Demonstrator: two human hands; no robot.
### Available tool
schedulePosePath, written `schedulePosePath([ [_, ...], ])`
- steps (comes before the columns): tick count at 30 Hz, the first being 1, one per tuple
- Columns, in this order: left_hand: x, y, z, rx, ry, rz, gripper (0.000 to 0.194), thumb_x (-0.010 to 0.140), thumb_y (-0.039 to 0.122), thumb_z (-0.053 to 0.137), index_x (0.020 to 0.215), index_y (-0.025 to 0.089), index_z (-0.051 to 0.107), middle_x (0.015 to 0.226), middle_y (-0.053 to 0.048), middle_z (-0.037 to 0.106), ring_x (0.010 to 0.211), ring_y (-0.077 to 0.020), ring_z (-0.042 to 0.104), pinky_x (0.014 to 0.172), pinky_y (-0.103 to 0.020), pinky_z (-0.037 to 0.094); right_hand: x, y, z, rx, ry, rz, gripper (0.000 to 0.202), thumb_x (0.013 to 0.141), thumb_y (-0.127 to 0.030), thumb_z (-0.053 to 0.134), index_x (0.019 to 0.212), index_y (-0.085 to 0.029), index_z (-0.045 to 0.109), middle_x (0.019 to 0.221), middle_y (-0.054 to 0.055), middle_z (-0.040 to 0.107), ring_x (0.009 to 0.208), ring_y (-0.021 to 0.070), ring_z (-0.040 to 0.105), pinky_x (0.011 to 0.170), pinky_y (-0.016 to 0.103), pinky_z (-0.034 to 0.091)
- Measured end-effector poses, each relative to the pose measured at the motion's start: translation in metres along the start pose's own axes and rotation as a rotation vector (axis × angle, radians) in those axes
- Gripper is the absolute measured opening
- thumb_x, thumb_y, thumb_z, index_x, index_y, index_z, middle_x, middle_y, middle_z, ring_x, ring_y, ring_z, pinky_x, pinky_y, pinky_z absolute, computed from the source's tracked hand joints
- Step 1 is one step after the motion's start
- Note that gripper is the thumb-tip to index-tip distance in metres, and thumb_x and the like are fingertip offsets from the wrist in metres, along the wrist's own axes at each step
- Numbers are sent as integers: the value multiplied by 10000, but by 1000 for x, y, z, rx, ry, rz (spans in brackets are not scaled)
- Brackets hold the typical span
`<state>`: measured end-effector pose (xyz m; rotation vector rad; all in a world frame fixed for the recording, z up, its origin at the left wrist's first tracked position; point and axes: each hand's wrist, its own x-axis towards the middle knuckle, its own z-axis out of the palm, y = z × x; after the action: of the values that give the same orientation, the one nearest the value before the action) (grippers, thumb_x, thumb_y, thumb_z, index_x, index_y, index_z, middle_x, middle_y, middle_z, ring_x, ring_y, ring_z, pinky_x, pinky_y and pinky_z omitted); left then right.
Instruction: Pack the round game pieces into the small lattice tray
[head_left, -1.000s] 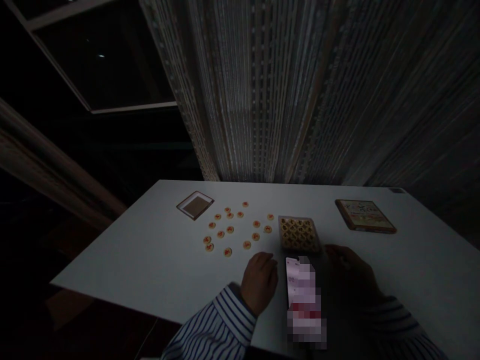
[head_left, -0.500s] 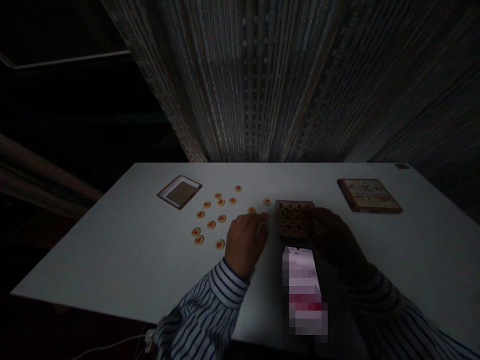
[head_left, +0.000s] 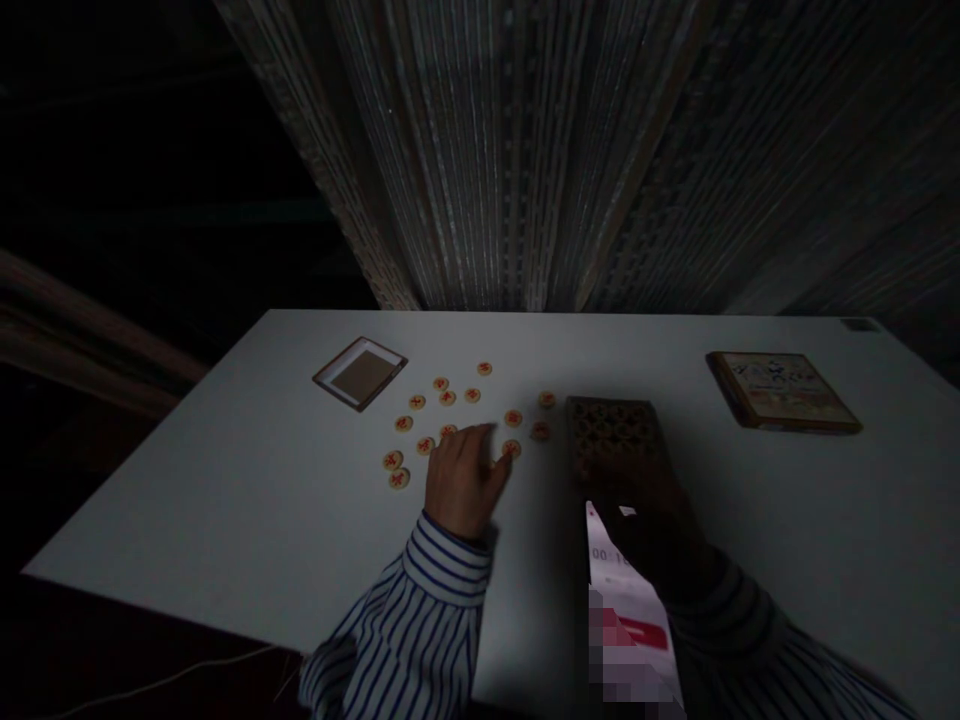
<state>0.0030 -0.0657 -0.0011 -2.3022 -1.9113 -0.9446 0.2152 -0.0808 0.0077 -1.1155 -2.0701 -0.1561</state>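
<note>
Round Chinese chess pieces (head_left: pixel 403 424) with red characters lie scattered on the white table, left of a box (head_left: pixel 652 425) packed with rows of pieces. Among the loose ones, my left hand (head_left: pixel 459 485) reaches palm down with its fingers apart. Its thumb tip is at one red-marked chess piece (head_left: pixel 511 449); whether it presses on it is unclear. My right hand (head_left: pixel 649 505) lies in deep shadow over the box's near side, fingers pointing left. What those fingers hold, if anything, is lost in the dark. Below it, a lit phone (head_left: pixel 619 580) is partly covered by that hand.
A shallow tray-like lid (head_left: pixel 360 374) lies at the table's left. A flat case with a printed picture (head_left: pixel 784 390) rests at the right. Behind the table (head_left: pixel 225 480) hangs a string curtain (head_left: pixel 465 150). The room is very dim.
My right hand has moved from the box's right side to its near edge, now covering part of the phone. My left hand has shifted left and opened; a piece now shows at its thumb.
</note>
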Motion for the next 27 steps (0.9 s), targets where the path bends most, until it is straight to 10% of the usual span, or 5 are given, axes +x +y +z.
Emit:
schedulePosePath([
  [15,1,15,9,80,-184,-16,304,754,262,615,1041,167,581,939,-75,672,912,-239,586,799,-391,441,-2,16,-1,-231,50,5,221,867,-204,422,817,-176,636,677,46,655,608,154,593,557,284,486],
  [27,0,14,16,19,-54,49,262,805,229,551,1056,157,574,885,-66,680,856,-213,602,780,-365,440,2,16,-4,-225,75,-1,211,865,-182,429,825,-154,634,693,57,673,624,165,621,547,295,504],
])
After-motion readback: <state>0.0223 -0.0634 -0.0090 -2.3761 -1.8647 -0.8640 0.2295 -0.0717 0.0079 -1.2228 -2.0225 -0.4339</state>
